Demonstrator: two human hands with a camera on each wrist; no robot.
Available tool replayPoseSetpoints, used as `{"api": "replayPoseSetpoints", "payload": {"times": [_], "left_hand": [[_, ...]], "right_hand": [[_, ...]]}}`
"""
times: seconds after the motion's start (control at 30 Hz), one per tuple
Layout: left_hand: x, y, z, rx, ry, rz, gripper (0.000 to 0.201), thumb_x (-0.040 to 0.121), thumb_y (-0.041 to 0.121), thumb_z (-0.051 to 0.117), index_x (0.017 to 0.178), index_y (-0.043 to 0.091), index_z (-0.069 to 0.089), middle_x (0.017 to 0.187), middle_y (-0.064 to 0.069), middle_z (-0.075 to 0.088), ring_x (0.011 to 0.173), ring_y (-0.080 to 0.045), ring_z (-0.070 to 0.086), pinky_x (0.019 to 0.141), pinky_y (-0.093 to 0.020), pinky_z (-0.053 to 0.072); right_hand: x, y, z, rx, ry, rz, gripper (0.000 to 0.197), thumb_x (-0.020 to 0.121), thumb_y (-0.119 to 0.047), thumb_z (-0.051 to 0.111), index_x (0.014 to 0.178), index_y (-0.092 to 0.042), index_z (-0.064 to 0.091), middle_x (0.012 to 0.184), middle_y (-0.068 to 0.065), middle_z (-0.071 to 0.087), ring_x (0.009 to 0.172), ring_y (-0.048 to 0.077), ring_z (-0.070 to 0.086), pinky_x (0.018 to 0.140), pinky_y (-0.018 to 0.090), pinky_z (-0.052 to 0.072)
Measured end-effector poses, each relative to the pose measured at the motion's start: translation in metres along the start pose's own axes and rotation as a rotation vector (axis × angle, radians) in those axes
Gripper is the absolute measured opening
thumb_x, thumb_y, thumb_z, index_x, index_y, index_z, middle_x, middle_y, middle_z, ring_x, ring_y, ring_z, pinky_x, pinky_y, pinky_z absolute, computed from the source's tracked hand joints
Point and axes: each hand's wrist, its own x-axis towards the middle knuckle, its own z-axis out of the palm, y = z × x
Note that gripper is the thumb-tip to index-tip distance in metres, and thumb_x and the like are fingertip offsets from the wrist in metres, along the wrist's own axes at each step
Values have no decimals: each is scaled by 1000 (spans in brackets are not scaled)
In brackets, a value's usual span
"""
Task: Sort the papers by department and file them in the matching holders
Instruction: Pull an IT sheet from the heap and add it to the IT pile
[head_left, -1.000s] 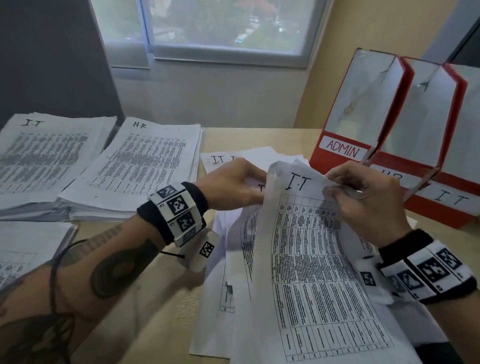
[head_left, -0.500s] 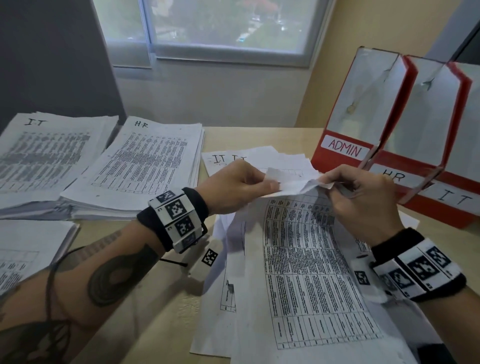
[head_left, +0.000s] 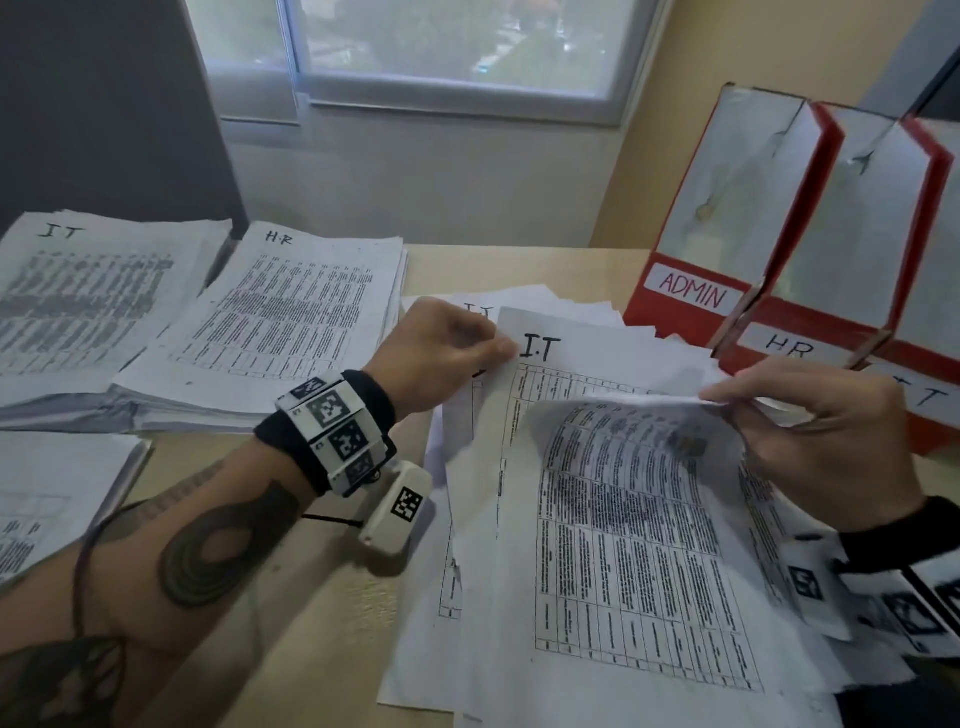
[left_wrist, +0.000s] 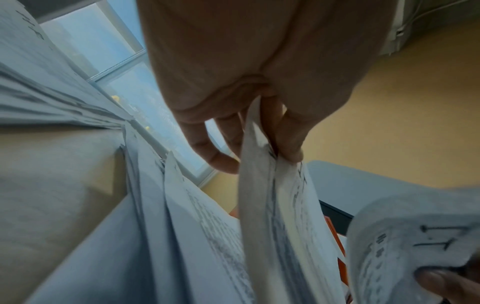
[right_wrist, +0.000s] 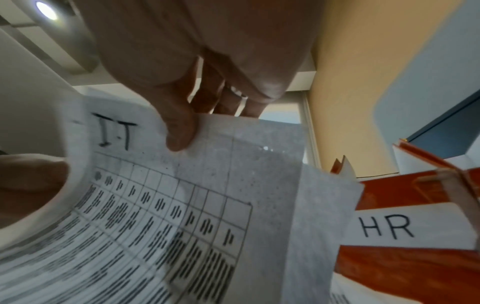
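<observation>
A loose pile of printed sheets (head_left: 597, 545) lies on the desk in front of me. My left hand (head_left: 498, 349) pinches the top-left corner of a sheet headed "I.T" (head_left: 540, 347); in the left wrist view the thumb and fingers (left_wrist: 288, 152) clamp paper edges. My right hand (head_left: 722, 397) pinches the top edge of the uppermost sheet (head_left: 639, 431), curled back toward me. In the right wrist view the thumb (right_wrist: 179, 131) presses that "I.T" sheet (right_wrist: 114, 131). Three red holders stand at right: ADMIN (head_left: 691, 296), HR (head_left: 789, 345), IT (head_left: 924, 397).
Sorted stacks sit at the left: one marked IT (head_left: 78, 291), one marked HR (head_left: 280, 322), and a third (head_left: 41, 509) at the near left edge. Bare wooden desk (head_left: 322, 623) shows between my left forearm and the pile. A window and wall lie behind.
My right hand has peeled the top sheet's upper edge down toward me, uncovering another I.T sheet beneath. My left hand has let that sheet go and now pinches the lower sheets' corner.
</observation>
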Motion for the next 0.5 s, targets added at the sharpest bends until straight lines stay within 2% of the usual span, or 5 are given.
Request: {"api": "replayPoseSetpoints", "payload": {"times": [0.1, 0.23, 0.33, 0.4, 0.5], "left_hand": [[-1, 4, 3, -25, 26, 8, 12, 92, 25, 79, 87, 15, 82, 82, 7, 80, 78, -6, 73, 79, -28, 56], [-9, 20, 13, -92, -62, 50, 18, 97, 27, 73, 85, 16, 80, 81, 3, 78, 77, -7, 69, 78, -26, 53], [-20, 29, 20, -137, -180, 105, 31, 96, 40, 69, 107, 13, 78, 105, 3, 79, 101, -8, 72, 93, -30, 53], [-25, 30, 27, -83, -224, 125, 50, 81, 45, 85, 120, 16, 73, 121, 7, 75, 120, -8, 67, 109, -39, 48], [-30, 29, 36, 135, -134, 161, 56, 72, 42, 88, 122, 23, 71, 114, 10, 76, 109, -13, 71, 99, -47, 56]], "right_hand": [[-1, -1, -6, -11, -13, 59, 22, 78, 6, 84, 93, -9, 81, 95, -5, 76, 90, -13, 69, 82, 10, 55], [3, -4, 3, -53, -3, 93, 23, 79, 7, 82, 99, -7, 81, 104, -17, 69, 91, -29, 59, 85, 1, 49], [8, -8, 15, -67, 15, 162, 24, 80, 7, 82, 101, -5, 81, 95, -9, 72, 82, -16, 66, 83, 1, 49], [12, -12, 23, -77, 17, 176, 26, 80, 7, 82, 103, -6, 81, 90, -8, 72, 76, 1, 70, 82, 7, 53], [18, -20, 30, -33, -23, 170, 36, 79, 7, 81, 110, -9, 78, 97, -9, 71, 84, 15, 72, 83, 19, 60]]}}
